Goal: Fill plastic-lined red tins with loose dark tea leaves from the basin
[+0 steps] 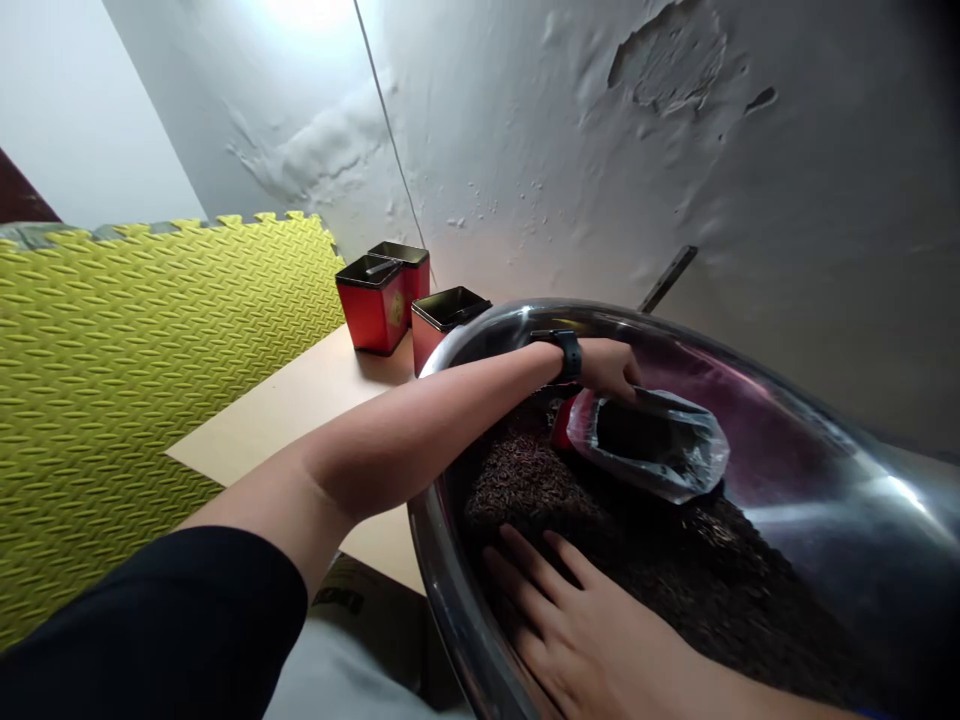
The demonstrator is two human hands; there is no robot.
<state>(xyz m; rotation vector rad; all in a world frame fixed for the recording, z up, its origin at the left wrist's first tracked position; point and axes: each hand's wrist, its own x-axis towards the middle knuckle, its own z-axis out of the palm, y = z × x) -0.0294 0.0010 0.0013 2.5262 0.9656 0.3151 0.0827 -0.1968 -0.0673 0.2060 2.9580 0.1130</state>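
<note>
Inside a large shiny metal bowl (832, 440) lies a heap of dark, dry, loose tea leaves (529, 480). A clear plastic bag (709, 455) with a wide mouth lies tilted among them; it lines a red container (564, 422), of which only a small part shows. My left hand (609, 364), with a dark watch on the wrist, reaches across the bowl, its fingers closed on the bag's upper rim. Low in the bowl, my right hand (574, 625) rests on the leaves near the wall, fingers stretched and spread. The inside of the bag is dark.
Left of the bowl, red tins with black rims (375, 305) stand on a pale board (289, 405), one close against the bowl. A yellow foam mat (150, 380) extends at the left. Behind rises a grey wall (517, 130) with peeling paint.
</note>
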